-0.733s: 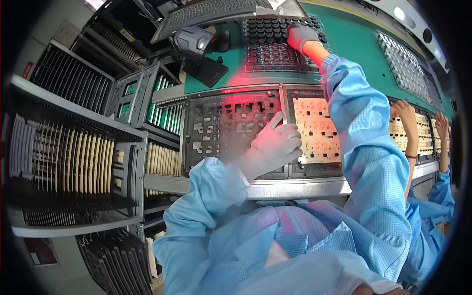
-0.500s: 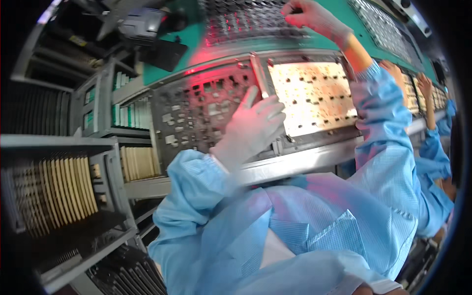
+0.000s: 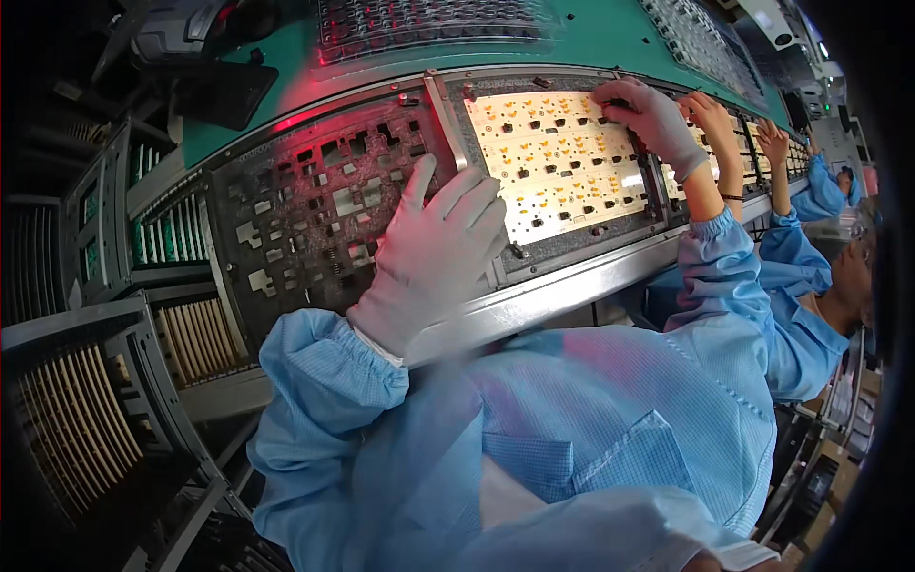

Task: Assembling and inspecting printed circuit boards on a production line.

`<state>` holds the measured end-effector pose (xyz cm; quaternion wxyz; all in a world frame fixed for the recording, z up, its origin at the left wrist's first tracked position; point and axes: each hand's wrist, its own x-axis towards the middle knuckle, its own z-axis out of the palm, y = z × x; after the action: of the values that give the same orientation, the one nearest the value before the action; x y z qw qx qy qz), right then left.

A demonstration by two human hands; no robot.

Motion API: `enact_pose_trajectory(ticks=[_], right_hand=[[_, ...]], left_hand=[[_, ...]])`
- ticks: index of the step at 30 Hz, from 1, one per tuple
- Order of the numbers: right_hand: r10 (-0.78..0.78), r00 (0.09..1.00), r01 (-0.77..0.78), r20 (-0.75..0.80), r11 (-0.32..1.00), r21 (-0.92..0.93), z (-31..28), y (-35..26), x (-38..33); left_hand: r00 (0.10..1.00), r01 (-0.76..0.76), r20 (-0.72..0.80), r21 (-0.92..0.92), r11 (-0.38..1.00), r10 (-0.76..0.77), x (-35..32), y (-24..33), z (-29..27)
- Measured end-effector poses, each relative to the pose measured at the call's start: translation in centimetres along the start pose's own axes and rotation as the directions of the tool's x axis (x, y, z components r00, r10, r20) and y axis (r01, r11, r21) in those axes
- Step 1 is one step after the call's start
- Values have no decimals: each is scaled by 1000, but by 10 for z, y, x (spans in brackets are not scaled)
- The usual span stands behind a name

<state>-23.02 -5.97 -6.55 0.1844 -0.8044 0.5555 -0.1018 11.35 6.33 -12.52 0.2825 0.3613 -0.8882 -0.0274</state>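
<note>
My left hand [image 3: 434, 253], in a pale glove, is open with its fingers apart. It lies over the right part of a dark fixture plate with many cut-outs [image 3: 286, 181], close to the metal crossbar [image 3: 446, 124]. To the right of that bar, a pale circuit board panel [image 3: 562, 181] sits in a dark frame, carrying rows of small black parts and orange marks. My right hand [image 3: 658, 124], gloved too, is at the panel's far right corner with fingers curled down in a pinch. Whatever lies between those fingertips is hidden.
A clear tray of small parts [image 3: 429, 24] lies on the green mat [image 3: 591, 43], with another tray [image 3: 701, 43] farther right. Co-workers' hands [image 3: 715, 124] work along the line at right. Racks of upright boards [image 3: 81, 410] stand at left. A metal rail [image 3: 562, 286] runs in front.
My right hand has come down from above the parts tray to the panel's far right corner. My left hand remains by the crossbar. The whole view has shifted.
</note>
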Motion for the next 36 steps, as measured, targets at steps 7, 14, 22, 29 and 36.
enact_pose_trajectory(ticks=[7,14,22,29,36], right_hand=[[16,998,-17,54,1000,9,-5,-12,3],[22,999,-9,44,959,-283,-6,-27,7],[6,998,5,57,982,-186,-8,-8,6],[-129,991,129,14,964,-234,-6,-3,4],[-435,900,420,18,858,-295,-3,8,10]], left_hand=[[998,5,-63,7,1000,-5,-5,-1,2],[1000,15,-6,-13,1000,-15,-10,-5,-3],[1000,-17,-14,13,1000,17,-16,-11,5],[1000,10,2,-44,999,-10,-20,-11,0],[999,4,32,6,1000,-4,-27,-17,9]])
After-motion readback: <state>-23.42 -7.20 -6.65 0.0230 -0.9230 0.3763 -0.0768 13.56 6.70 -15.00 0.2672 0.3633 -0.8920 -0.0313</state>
